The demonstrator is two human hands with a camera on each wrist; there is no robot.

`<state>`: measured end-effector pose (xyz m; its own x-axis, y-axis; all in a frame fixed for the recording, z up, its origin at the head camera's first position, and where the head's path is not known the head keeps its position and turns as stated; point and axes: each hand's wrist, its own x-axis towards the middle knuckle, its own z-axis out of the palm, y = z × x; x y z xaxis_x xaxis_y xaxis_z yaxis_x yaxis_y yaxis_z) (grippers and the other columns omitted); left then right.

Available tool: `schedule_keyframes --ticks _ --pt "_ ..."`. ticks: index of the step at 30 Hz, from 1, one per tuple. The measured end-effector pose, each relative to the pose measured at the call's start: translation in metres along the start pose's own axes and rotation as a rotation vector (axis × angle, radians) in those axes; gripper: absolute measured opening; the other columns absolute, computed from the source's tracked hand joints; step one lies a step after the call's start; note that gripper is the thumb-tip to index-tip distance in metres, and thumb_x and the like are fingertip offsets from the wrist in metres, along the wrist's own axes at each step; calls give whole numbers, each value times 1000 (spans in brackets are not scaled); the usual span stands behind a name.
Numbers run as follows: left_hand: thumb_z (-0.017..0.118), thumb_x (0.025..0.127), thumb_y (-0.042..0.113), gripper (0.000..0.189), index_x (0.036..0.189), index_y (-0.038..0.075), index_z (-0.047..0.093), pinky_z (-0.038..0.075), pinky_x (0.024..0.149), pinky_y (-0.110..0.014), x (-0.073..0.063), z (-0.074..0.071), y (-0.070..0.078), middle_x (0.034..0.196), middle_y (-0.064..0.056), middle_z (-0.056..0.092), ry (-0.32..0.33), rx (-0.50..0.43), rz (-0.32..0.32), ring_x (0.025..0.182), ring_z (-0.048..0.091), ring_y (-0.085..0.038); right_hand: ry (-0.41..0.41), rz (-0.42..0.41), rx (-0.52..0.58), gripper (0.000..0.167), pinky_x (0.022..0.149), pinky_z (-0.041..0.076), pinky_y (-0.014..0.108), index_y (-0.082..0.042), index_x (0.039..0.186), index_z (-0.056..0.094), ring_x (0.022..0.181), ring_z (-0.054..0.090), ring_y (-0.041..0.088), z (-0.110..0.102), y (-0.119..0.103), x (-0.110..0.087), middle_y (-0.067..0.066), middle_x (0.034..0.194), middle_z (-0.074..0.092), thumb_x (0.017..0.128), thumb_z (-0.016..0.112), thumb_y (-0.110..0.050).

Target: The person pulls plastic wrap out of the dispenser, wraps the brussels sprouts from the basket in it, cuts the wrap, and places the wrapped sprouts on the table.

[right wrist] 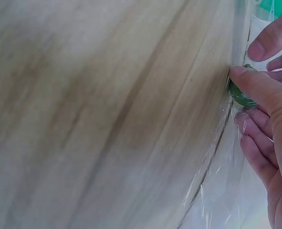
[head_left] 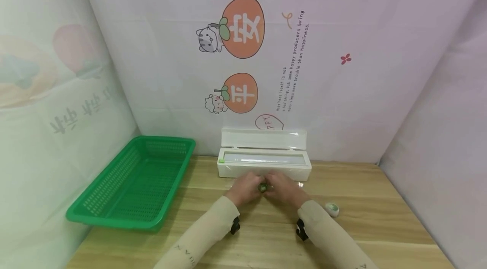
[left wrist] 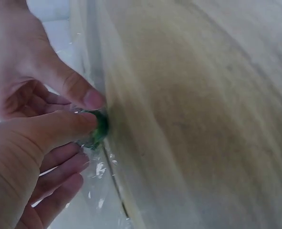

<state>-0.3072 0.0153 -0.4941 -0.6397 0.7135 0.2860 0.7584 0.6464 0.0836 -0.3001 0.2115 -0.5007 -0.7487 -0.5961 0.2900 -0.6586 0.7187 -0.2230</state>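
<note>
Both hands meet in front of the white cling film dispenser [head_left: 264,171], around a small round green piece [head_left: 262,188] with clear cling film [left wrist: 100,179] about it. My left hand [head_left: 245,188] pinches its near side, thumb on top and fingers curled beneath, as the left wrist view shows. From the other side my right hand [head_left: 283,189] grips the green piece, its thumb [right wrist: 248,78] pressed on it and the other fingers behind the film. Film trails from the piece along the wooden table. Just what the green piece is, I cannot tell.
A green plastic basket [head_left: 167,193] stands on the left of the wooden table [head_left: 274,235]. The dispenser's clear lid [head_left: 264,138] is raised against the printed back curtain. Right of my right forearm lies a small white-and-green round item [head_left: 332,209].
</note>
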Motion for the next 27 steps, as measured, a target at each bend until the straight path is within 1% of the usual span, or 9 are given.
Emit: schedule_keyframes --ticks 3,5,8,10,12,16,22,25,27 --pt "88 84 11 26 107 11 76 62 85 -29 3 4 0 103 -2 79 1 -27 -13 96 74 -18 -15 4 12 31 91 62 38 -9 108 73 100 72 21 0 1 1 4 106 76 83 90 -16" --pt "88 85 10 26 109 11 77 63 88 -29 5 6 -1 105 -2 80 -1 -44 -26 98 75 -18 -30 11 18 35 96 62 38 -10 114 72 106 72 21 -1 2 1 3 112 76 84 90 -16" --pt "86 86 8 26 110 12 78 63 88 -28 7 8 -4 105 -1 80 7 -55 -45 97 76 -17 -41 16 19 41 99 61 39 -11 120 72 110 72 21 -4 3 -1 3 117 77 83 89 -14" --pt "85 86 6 24 108 12 78 63 86 -27 8 10 -6 103 -1 80 5 -68 -59 95 75 -16 -39 21 25 43 98 62 40 -12 123 73 111 72 22 -7 2 -2 3 118 77 83 88 -12" --pt "85 85 5 20 103 11 79 62 83 -26 9 11 -9 98 -1 80 5 -81 -72 90 74 -15 -29 30 34 40 94 63 40 -10 120 74 106 73 22 -10 1 -4 4 114 78 83 87 -9" --pt "85 85 3 12 94 8 78 62 78 -27 11 10 -12 91 -2 79 4 -123 -88 83 72 -14 -4 42 53 35 91 63 40 -9 118 75 104 73 22 -13 0 -5 6 112 78 84 85 -7" --pt "84 87 4 16 101 9 78 63 84 -29 12 9 -13 97 -3 80 3 -138 -99 89 74 -16 17 -24 41 46 95 63 37 -11 127 72 108 73 20 -11 -1 -1 6 119 78 84 87 -8" --pt "84 88 5 18 104 10 78 63 87 -29 12 9 -13 100 -2 80 2 -135 -94 93 75 -16 16 -40 37 43 95 63 37 -11 124 73 106 74 20 -8 0 1 6 116 78 84 88 -9" --pt "84 87 5 20 106 11 78 62 87 -28 11 9 -13 101 -1 80 0 -138 -87 94 75 -15 11 -33 42 41 94 63 37 -11 123 73 105 74 20 -6 0 2 6 115 78 85 87 -9"
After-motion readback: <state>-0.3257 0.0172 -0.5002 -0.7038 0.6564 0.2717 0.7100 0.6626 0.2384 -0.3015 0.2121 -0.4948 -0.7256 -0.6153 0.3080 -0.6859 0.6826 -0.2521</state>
